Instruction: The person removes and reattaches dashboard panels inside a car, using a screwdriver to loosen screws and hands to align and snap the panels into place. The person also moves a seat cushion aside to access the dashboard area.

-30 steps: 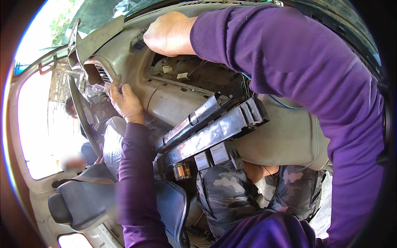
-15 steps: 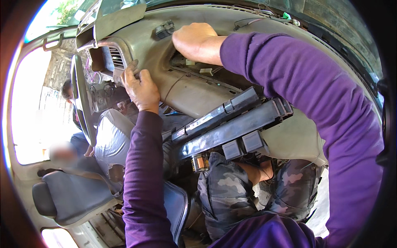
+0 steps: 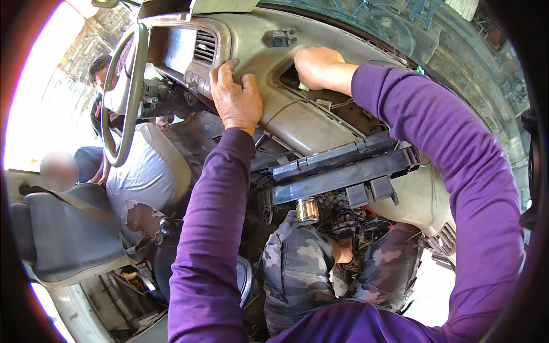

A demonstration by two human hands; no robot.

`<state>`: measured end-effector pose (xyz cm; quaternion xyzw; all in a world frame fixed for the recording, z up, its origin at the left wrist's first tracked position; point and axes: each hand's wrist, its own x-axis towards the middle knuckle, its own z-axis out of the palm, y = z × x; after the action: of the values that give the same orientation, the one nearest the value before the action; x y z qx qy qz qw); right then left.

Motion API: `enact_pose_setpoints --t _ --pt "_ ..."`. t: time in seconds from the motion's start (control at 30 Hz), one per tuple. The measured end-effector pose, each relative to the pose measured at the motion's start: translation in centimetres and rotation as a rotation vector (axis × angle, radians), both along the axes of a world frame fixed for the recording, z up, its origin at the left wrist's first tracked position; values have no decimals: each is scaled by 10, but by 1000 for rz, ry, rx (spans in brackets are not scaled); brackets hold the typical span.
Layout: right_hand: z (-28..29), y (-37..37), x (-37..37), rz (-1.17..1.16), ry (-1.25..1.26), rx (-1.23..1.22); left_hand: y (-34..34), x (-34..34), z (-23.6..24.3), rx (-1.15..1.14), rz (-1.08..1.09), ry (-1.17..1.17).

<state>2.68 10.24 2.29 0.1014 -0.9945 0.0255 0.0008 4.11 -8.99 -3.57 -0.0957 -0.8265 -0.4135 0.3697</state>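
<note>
My right hand (image 3: 320,68) is curled over the opening (image 3: 355,116) in the beige dashboard (image 3: 297,123). Its fingers are closed and point down into the gap, so whatever they grip is hidden. A pale connector (image 3: 303,87) shows just under that hand, and another pale connector (image 3: 323,105) with wires lies in the opening. My left hand (image 3: 235,98) rests on the dashboard beside the air vent (image 3: 205,46) and a switch panel (image 3: 198,82), fingers apart and holding nothing. A small black switch block (image 3: 283,38) sits on the dashboard top between the hands.
A long dark trim panel (image 3: 343,171) slants across above my knees. A clear-sided tin (image 3: 307,211) stands by my knee. Left are the steering wheel (image 3: 132,94), a grey seat (image 3: 77,228) and another person (image 3: 102,71) beyond the door opening. Loose wires (image 3: 366,223) hang near my feet.
The view has swung, so the dashboard appears further right. My right hand has come down slightly, closer over the opening. My left hand stays on the dashboard by the vent.
</note>
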Motion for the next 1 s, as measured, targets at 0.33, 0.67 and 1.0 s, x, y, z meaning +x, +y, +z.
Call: enact_pose_setpoints --t 0.33,0.67,1.0 --pt "5 -11 -11 -202 -73 -31 1 -2 -6 35 57 88" --pt "-8 4 -18 -38 28 -62 5 2 -4 174 74 101" --pt "-23 5 -29 -95 105 28 -3 37 -28 584 19 206"
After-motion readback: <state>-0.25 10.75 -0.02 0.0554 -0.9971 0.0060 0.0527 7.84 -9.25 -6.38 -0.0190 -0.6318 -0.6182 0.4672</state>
